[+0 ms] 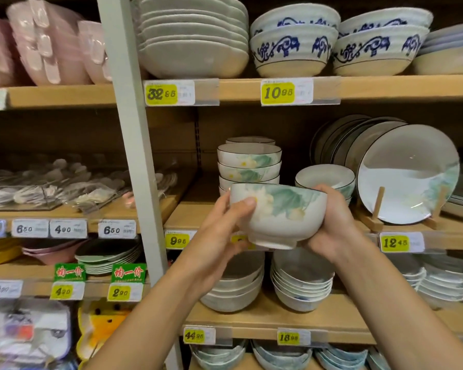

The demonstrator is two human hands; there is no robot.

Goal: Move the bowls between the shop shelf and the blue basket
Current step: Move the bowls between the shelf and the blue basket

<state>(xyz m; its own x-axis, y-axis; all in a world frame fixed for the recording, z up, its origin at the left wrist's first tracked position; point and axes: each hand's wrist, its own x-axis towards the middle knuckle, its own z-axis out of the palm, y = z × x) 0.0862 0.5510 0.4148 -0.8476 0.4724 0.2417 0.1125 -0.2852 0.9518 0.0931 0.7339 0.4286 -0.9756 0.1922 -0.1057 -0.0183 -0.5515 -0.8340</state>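
Hands, left [221, 232] and right [332, 225], around flowered bowl [278, 217].

Bright, even overhead shop light, soft glare on the upright plate [406, 177], deep shadow at the shelf [193, 214] back behind it, wide-angle bend bows the grey post [133, 156] left of the plate, packets [51, 185] further left smeared, soft.

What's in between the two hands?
A bowl with painted flowers. The left hand and right hand grip its sides, in front of the shelf. The head view shows it.
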